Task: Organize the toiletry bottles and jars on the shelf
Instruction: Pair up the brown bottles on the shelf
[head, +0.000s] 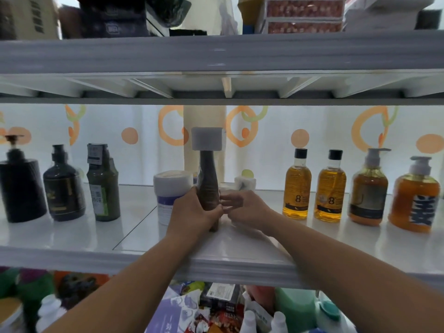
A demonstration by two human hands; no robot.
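A tall brown bottle (208, 179) with a square white cap stands upright at the middle of the white shelf (72, 234). My left hand (192, 210) grips its lower body from the left. My right hand (242, 207) is beside it on the right, fingers spread and touching the bottle's side; whether it holds something small and white under it I cannot tell. A white jar (170, 195) with a blue label stands just left of the bottle, partly behind my left hand. A small white jar (245, 182) sits behind my right hand.
Three dark bottles (62, 186) line the shelf's left side. On the right stand two amber black-capped bottles (298, 186) and two orange pump bottles (415, 195). A shelf board (216, 54) runs overhead. Cluttered packets and bottles (216, 308) fill the level below.
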